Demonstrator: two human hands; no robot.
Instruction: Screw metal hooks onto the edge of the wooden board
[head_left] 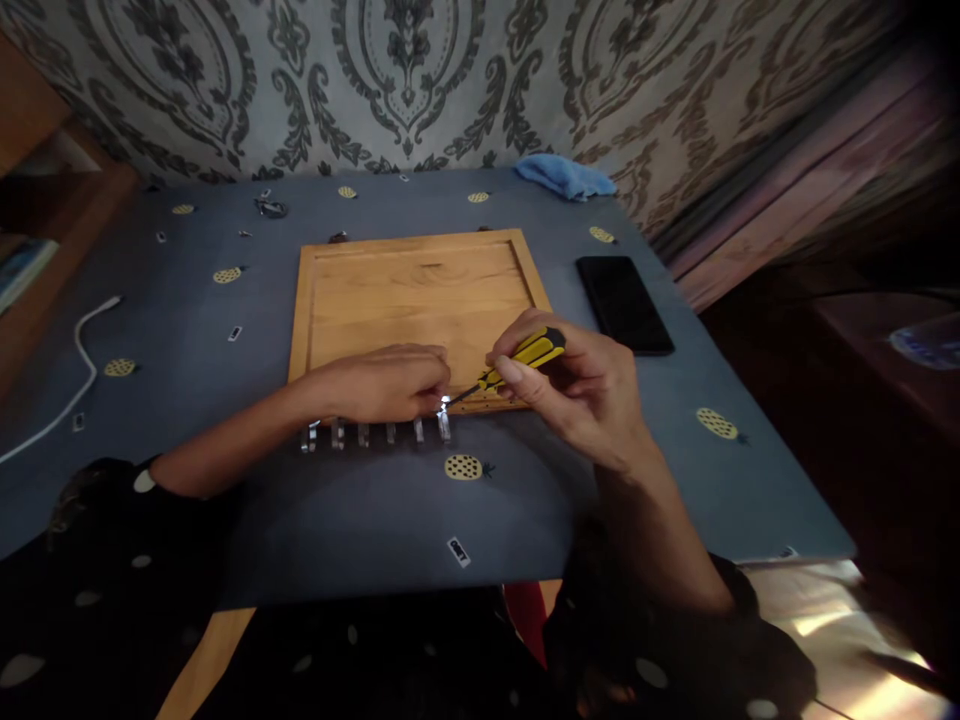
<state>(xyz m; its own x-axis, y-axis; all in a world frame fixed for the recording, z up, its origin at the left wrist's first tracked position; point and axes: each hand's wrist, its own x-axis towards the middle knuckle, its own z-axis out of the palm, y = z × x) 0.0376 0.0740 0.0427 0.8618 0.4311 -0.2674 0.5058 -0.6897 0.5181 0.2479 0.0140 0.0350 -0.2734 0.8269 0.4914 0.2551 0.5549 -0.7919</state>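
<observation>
A framed wooden board [420,300] lies flat on the table. Along its near edge sits a row of several small metal hooks [391,433], jutting out toward me. My right hand [592,385] grips a screwdriver [532,350] with a yellow and black handle. Its shaft slants down to the left, and the tip is at the rightmost metal hook [445,425]. Over the board's near edge rests my left hand [394,383], fingers curled in, thumb and fingertips beside that same hook. Whatever is pinched in those fingers is hidden.
A black phone [625,305] lies right of the board. At the back is a blue cloth [566,177]. A small dark cord-like item [270,207] lies at the back left, and a white cable [88,370] runs along the left. Patterned wallpaper borders the table's far edge.
</observation>
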